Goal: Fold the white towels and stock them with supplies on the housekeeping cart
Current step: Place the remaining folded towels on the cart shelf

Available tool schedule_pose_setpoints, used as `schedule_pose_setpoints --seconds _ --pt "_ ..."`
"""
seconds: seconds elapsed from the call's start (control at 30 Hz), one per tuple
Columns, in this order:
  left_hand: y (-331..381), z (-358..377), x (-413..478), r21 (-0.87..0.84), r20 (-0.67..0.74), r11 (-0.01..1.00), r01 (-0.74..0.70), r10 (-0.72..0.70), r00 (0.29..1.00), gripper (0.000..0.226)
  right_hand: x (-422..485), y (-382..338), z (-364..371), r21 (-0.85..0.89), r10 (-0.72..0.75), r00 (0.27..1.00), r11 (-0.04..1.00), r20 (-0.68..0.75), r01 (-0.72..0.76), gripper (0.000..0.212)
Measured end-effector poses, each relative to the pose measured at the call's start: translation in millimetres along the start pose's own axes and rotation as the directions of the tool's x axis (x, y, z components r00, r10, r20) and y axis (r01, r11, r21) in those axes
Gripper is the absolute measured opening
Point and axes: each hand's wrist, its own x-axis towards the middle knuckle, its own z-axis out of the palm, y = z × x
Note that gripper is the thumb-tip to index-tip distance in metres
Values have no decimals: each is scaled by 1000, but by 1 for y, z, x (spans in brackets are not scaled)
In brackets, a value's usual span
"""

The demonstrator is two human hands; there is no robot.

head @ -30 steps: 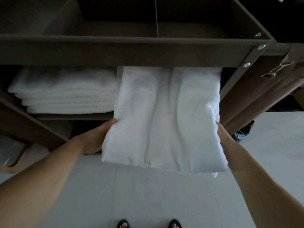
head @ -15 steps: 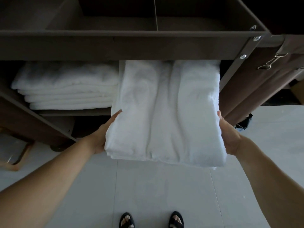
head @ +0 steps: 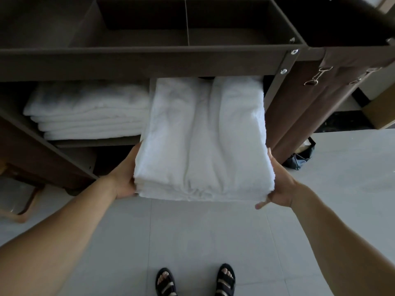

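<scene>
**Q:** What was the largest structure in view?
**A:** The dark brown housekeeping cart [head: 149, 60], with a divided top tray. A stack of folded white towels [head: 85, 112] lay in the left bay of its shelf.

**Q:** Where was the towel bundle?
**A:** The folded white bundle [head: 201, 142] was thick and many-layered, with a lengthwise crease on top. Its far end reached into the right bay, just beside the stack, and its near end projected over the grey floor [head: 192, 242].

**Q:** How were the hands posed?
**A:** Both arms were extended. The left hand [head: 124, 180] pressed flat against the bundle's left edge, fingers straight and thumb hidden. The right hand [head: 280, 184] pressed against the right edge, fingers straight, with the thumb showing beneath the near corner. Black sandals [head: 225, 280] stood below.
</scene>
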Motion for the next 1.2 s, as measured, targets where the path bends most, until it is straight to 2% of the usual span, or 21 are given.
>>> schedule_pose_setpoints --seconds 0.03,0.07,0.17,0.23,0.3,0.37,0.43,0.53,0.6,0.67,0.83,0.93,1.07,1.2 --pt "-3 -6 3 23 19 999 24 -25 1000 37 -5 -2 1 -16 -19 1000 1000 -1 19 102" --pt "-4 -14 3 61 29 998 32 -33 999 49 -6 0 -1 16 -56 998 998 -19 57 103" --pt "0 -26 1 91 109 989 112 -122 987 77 -19 2 7 25 -114 994 993 -5 114 92" --pt "-1 -32 2 88 104 991 99 -108 989 85 -21 2 8 28 -146 989 989 -30 147 88" --pt "0 -29 -2 125 127 990 71 -87 988 87 -22 2 14 0 -154 987 988 -53 154 95" --pt "-3 -18 -8 162 139 986 39 -62 988 83 -21 2 25 -40 -159 980 987 -121 156 101" --pt "-9 -3 -13 223 71 974 -36 20 997 82 -18 3 41 -70 -207 950 978 -234 196 92" --pt "-13 29 -16 296 11 938 -180 185 983 92 -3 7 61 -90 -346 866 937 -361 336 75" --pt "-6 49 -11 372 -72 908 -192 234 970 86 4 1 72 -131 -417 807 907 -419 401 68" --pt "8 66 -5 434 -114 884 -173 245 963 71 10 -12 76 -175 -461 758 885 -460 432 60" --pt "55 78 27 495 -157 852 -169 279 948 50 29 -58 86 -241 -516 708 855 -482 459 43" --pt "72 81 48 467 -190 869 -160 276 942 49 47 -85 90 -271 -526 657 848 -540 456 58" --pt "101 90 70 404 -253 904 -139 256 933 55 64 -122 84 -268 -523 599 844 -607 466 59" --pt "124 101 90 398 -247 899 -182 297 923 45 81 -146 79 -211 -484 565 852 -669 480 82"
